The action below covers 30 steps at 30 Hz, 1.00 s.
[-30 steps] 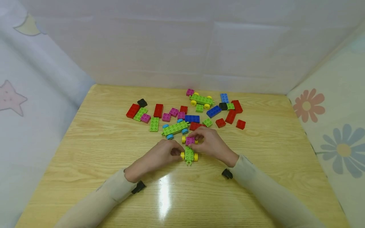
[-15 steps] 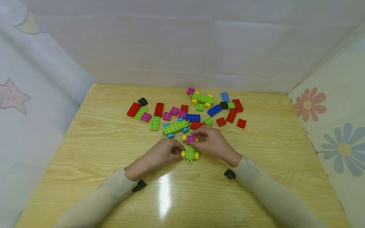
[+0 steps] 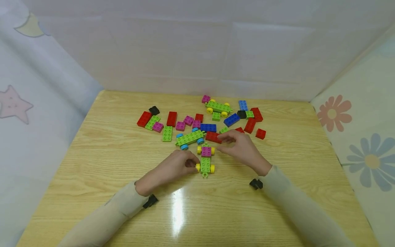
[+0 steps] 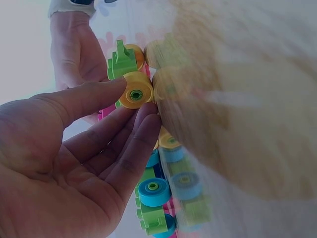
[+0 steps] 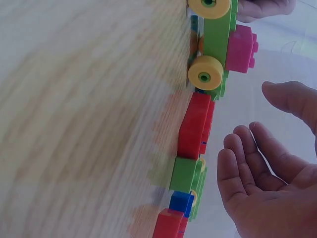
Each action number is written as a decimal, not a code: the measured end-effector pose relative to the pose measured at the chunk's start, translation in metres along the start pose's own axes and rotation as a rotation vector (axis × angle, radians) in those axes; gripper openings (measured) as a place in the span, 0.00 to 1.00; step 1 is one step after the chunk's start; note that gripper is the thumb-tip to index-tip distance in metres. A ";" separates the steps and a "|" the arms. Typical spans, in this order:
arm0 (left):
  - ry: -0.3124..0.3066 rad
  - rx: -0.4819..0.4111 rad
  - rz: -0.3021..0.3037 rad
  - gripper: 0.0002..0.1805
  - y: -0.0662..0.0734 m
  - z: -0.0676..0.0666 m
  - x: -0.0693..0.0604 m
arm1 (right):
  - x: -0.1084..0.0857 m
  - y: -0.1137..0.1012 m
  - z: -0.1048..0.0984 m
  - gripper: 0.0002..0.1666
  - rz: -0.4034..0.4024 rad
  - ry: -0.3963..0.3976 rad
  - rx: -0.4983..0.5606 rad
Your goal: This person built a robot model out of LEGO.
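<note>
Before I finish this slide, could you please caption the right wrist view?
Right hand, holding nothing, beside a green wheeled base bearing a pink brick.

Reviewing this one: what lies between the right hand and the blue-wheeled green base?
In the head view, a red brick lies between the right hand and the blue-wheeled green base.

From my place I see soft light, one white glare (image 3: 177,214) on the table (image 3: 92,164); both wrist views look rather hazy.
</note>
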<state>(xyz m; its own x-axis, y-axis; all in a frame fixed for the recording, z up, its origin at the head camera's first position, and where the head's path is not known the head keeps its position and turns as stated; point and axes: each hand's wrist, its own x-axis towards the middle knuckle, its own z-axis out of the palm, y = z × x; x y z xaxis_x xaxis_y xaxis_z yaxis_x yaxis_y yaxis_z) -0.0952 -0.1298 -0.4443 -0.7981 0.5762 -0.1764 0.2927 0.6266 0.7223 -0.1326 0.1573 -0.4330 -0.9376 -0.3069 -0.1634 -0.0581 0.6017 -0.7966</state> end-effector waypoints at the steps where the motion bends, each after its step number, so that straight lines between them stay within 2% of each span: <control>1: 0.000 -0.002 0.001 0.12 0.000 0.000 0.000 | 0.000 0.001 -0.001 0.25 -0.002 0.004 0.000; 5: 0.012 -0.009 0.008 0.12 -0.001 0.001 -0.001 | 0.002 0.004 -0.003 0.24 -0.002 0.017 -0.001; 6: 0.019 -0.006 0.038 0.13 -0.011 0.006 0.003 | 0.003 0.005 -0.004 0.24 0.000 0.020 -0.004; 8: 0.022 -0.006 0.042 0.13 -0.012 0.006 0.003 | 0.004 0.006 -0.005 0.24 0.003 0.025 -0.008; 12: 0.018 -0.001 0.037 0.13 -0.011 0.006 0.003 | 0.004 0.006 -0.009 0.24 0.008 0.033 -0.018; 13: 0.011 -0.003 0.007 0.12 -0.001 0.002 0.000 | 0.004 0.006 -0.011 0.24 0.012 0.034 -0.016; 21: 0.009 0.018 0.015 0.12 -0.001 0.001 -0.001 | 0.010 0.012 -0.019 0.25 0.045 0.040 -0.010; 25: 0.007 0.023 0.015 0.12 0.001 0.001 -0.002 | 0.015 0.011 -0.018 0.27 0.031 0.025 0.001; 30: -0.004 0.025 -0.002 0.11 0.001 0.001 -0.003 | 0.026 -0.004 -0.015 0.29 -0.009 0.014 -0.032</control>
<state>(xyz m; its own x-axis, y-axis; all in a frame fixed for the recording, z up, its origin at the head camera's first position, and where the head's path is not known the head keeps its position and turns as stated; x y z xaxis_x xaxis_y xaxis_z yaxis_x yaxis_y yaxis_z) -0.0919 -0.1305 -0.4431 -0.7968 0.5767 -0.1805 0.3039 0.6406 0.7052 -0.1616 0.1580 -0.4255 -0.9416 -0.3024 -0.1480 -0.0776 0.6226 -0.7787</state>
